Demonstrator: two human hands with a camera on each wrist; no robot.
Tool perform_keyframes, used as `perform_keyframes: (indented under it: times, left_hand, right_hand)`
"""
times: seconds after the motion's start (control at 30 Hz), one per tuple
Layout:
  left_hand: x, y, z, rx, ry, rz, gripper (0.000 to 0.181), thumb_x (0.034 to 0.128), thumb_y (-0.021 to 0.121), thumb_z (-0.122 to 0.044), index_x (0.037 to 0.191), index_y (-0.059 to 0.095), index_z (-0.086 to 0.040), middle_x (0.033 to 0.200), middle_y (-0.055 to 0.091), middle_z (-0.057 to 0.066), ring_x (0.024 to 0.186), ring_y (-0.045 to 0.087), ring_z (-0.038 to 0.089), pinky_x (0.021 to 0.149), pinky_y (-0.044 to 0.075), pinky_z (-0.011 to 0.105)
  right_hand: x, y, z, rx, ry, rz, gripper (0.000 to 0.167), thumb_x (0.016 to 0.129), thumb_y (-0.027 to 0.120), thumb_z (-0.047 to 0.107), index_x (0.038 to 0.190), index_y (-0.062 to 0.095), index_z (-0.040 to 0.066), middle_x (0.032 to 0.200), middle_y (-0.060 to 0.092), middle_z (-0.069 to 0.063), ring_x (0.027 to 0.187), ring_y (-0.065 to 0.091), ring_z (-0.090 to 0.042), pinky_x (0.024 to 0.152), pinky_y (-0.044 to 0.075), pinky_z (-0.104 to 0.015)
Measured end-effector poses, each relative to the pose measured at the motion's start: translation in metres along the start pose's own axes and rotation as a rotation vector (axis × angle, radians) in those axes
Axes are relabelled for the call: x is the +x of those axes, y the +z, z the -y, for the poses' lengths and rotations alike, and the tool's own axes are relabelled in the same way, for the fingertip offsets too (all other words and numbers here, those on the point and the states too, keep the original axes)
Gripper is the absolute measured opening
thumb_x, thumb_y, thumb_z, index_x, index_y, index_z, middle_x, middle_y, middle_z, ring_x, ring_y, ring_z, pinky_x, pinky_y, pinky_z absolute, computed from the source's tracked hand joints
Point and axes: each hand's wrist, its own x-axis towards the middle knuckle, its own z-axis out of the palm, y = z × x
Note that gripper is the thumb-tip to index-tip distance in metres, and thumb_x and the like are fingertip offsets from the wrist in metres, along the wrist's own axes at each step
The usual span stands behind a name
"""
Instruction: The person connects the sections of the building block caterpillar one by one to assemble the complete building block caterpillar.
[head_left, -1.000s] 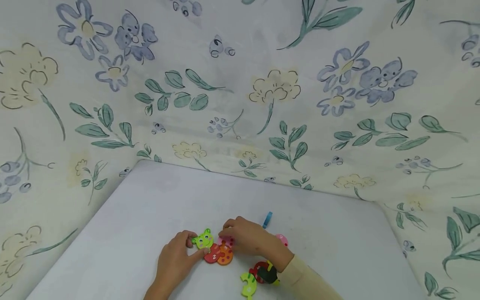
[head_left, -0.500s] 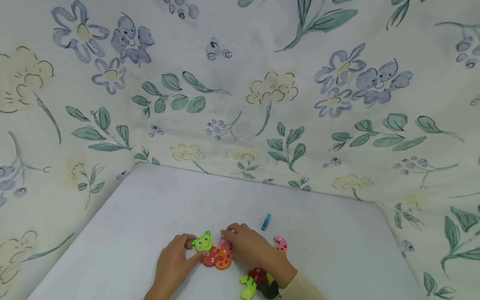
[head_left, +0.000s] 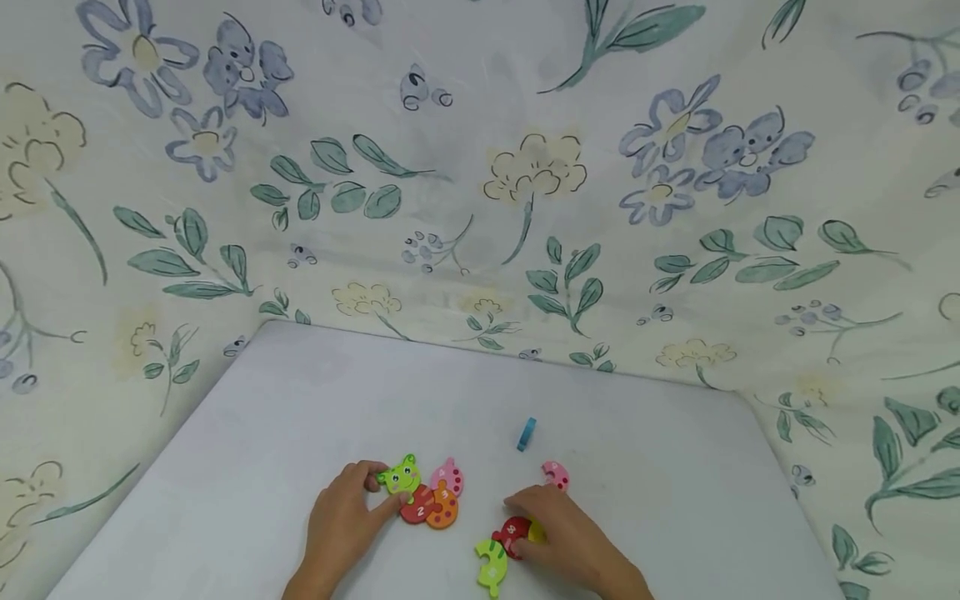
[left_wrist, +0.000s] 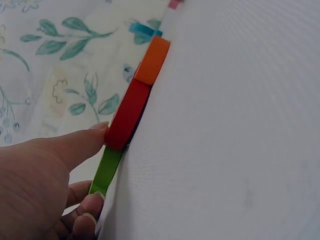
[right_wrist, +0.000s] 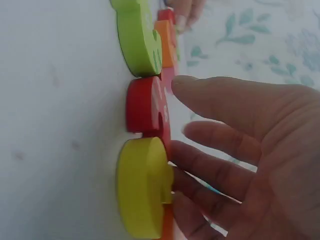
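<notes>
My left hand (head_left: 341, 521) (left_wrist: 40, 170) holds a joined row by its green animal-face piece (head_left: 400, 477) (left_wrist: 106, 167), thumb on the near side and fingers on the far side. A red piece marked 2 (head_left: 420, 507), an orange piece marked 3 (head_left: 442, 508) and a pink piece (head_left: 449, 477) continue the row. My right hand (head_left: 573, 537) (right_wrist: 240, 145) hovers with spread fingers at a loose red piece (head_left: 513, 534) (right_wrist: 141, 105) and a yellow piece (head_left: 536, 532) (right_wrist: 142, 187), partly covering them in the head view. Beside them lies a light green piece (head_left: 492, 567) (right_wrist: 135, 40).
Behind the right hand lies another pink piece (head_left: 556, 474). A blue piece (head_left: 527, 434) stands farther back on the white table (head_left: 360, 375). Flower-patterned cloth (head_left: 450, 292) rises along the table's back and sides.
My right hand has let go of the pink piece at the row's end and moved right to the loose pieces. My left hand has kept its grip on the green face piece.
</notes>
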Motion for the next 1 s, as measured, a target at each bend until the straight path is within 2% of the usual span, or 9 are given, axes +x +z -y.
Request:
perform_keyframes:
  times: [0.17, 0.37, 0.47, 0.6, 0.73, 1.0]
  left_hand:
    - [0.0, -0.001, 0.001, -0.002, -0.01, 0.005, 0.054, 0.08, 0.092, -0.038, 0.121, 0.07, -0.011, 0.089, 0.055, -0.005, 0.073, 0.046, 0.013, 0.065, 0.039, 0.029]
    - [0.002, 0.002, 0.003, 0.008, -0.015, 0.013, 0.056, 0.0799, 0.092, -0.041, 0.122, 0.07, -0.011, 0.089, 0.055, -0.005, 0.074, 0.047, 0.013, 0.066, 0.04, 0.029]
    - [0.004, 0.003, 0.004, 0.0, -0.012, 0.01, 0.055, 0.0796, 0.092, -0.041, 0.121, 0.07, -0.012, 0.089, 0.055, -0.006, 0.074, 0.047, 0.013, 0.065, 0.04, 0.029]
    - [0.005, 0.004, 0.004, 0.005, -0.024, 0.006, 0.055, 0.0793, 0.092, -0.041, 0.121, 0.07, -0.013, 0.089, 0.056, -0.006, 0.074, 0.047, 0.013, 0.066, 0.04, 0.029]
    - [0.004, 0.005, 0.002, -0.001, -0.037, 0.019, 0.056, 0.08, 0.092, -0.042, 0.123, 0.07, -0.013, 0.09, 0.056, -0.005, 0.076, 0.048, 0.014, 0.068, 0.04, 0.031]
    - [0.0, 0.001, 0.0, 0.005, -0.038, 0.016, 0.056, 0.0799, 0.092, -0.041, 0.122, 0.07, -0.012, 0.089, 0.056, -0.005, 0.076, 0.048, 0.014, 0.067, 0.041, 0.031]
  right_hand:
    - [-0.01, 0.012, -0.006, -0.023, -0.005, -0.032, 0.056, 0.083, 0.087, 0.039, 0.133, 0.07, 0.023, 0.135, 0.06, 0.004, 0.125, 0.052, -0.025, 0.103, 0.049, -0.054]
    - [-0.007, 0.018, 0.004, -0.112, -0.037, 0.001, 0.061, 0.078, 0.089, 0.049, 0.132, 0.069, 0.031, 0.137, 0.057, 0.003, 0.127, 0.048, -0.027, 0.103, 0.043, -0.064]
    - [-0.005, 0.02, 0.009, -0.151, -0.073, -0.005, 0.051, 0.081, 0.087, 0.052, 0.125, 0.07, 0.035, 0.137, 0.056, 0.005, 0.127, 0.047, -0.026, 0.102, 0.04, -0.064]
    - [0.003, 0.021, 0.012, -0.176, -0.097, -0.084, 0.029, 0.088, 0.083, 0.044, 0.115, 0.074, 0.035, 0.131, 0.058, 0.006, 0.121, 0.049, -0.024, 0.101, 0.041, -0.062]
    - [0.011, 0.019, 0.012, -0.19, -0.1, -0.154, 0.025, 0.091, 0.082, 0.038, 0.113, 0.075, 0.031, 0.125, 0.06, 0.006, 0.115, 0.051, -0.021, 0.1, 0.044, -0.058]
    - [0.01, 0.027, 0.025, -0.208, -0.167, -0.03, 0.05, 0.086, 0.082, 0.056, 0.127, 0.07, 0.032, 0.134, 0.056, 0.01, 0.124, 0.048, -0.018, 0.101, 0.042, -0.055]
